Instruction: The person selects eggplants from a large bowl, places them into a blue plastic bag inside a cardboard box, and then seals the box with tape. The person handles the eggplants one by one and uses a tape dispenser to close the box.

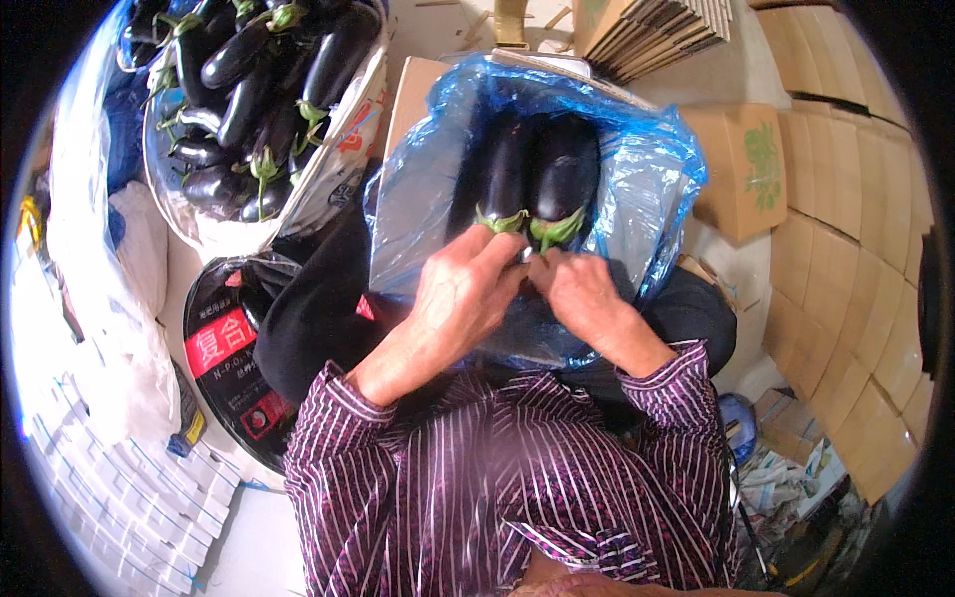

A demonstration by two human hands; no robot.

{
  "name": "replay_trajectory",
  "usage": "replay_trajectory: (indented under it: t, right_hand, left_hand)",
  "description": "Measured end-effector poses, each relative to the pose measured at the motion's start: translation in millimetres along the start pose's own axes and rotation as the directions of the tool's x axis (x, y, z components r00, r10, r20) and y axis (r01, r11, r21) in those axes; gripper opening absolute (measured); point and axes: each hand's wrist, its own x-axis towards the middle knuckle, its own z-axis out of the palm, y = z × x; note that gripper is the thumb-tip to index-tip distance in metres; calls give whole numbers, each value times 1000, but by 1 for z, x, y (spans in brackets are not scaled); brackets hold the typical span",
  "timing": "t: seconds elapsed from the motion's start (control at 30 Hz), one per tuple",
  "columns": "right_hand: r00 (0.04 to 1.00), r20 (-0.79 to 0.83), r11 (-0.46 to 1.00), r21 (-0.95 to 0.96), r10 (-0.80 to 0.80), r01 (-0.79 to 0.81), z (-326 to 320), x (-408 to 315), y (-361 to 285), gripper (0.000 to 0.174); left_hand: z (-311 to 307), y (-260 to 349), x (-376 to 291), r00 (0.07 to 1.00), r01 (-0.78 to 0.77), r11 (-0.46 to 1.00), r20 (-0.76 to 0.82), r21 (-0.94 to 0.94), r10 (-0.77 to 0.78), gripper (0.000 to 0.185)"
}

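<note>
A cardboard box lined with a blue plastic bag [642,201] stands before me between my legs. Inside lie dark purple eggplants, with one [507,164] beside another [563,175], their green caps towards me. My left hand [470,287] is at the stem end of the left one, its fingers bent; a small shiny thing shows at its fingertips, too small to name. My right hand [586,295] has its fingers closed at the stem of the right eggplant. The two hands nearly touch. What lies beneath them is hidden.
A large lined sack or basket of eggplants [246,97] stands at the upper left, above a black printed bag [239,373]. Flattened cartons [656,33] are at the top. A closed carton [735,172] and a wall of stacked boxes [843,283] stand right. White stacked boxes [142,500] are lower left.
</note>
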Motion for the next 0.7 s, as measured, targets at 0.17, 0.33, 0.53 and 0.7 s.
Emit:
replay_trajectory:
  t: [0.17,0.33,0.53,0.7]
  right_hand:
    - [870,-493,996,82,20,23,-99,2,4,15]
    - [858,-389,940,-71,-335,335,-132,-32,-73,26]
    - [742,-375,818,-86,-556,569,-95,-25,-120,38]
    - [818,-227,674,475,-528,566,-84,-3,-152,43]
  left_hand:
    - [-3,13,4,943,314,851,32,-422,-332,41]
    - [29,23,-13,935,286,-158,311,-945,-167,60]
    - [5,38,-63,984,-86,-441,-8,-893,-176,82]
    - [-87,0,-167,770,-434,235,-494,-870,-405,93]
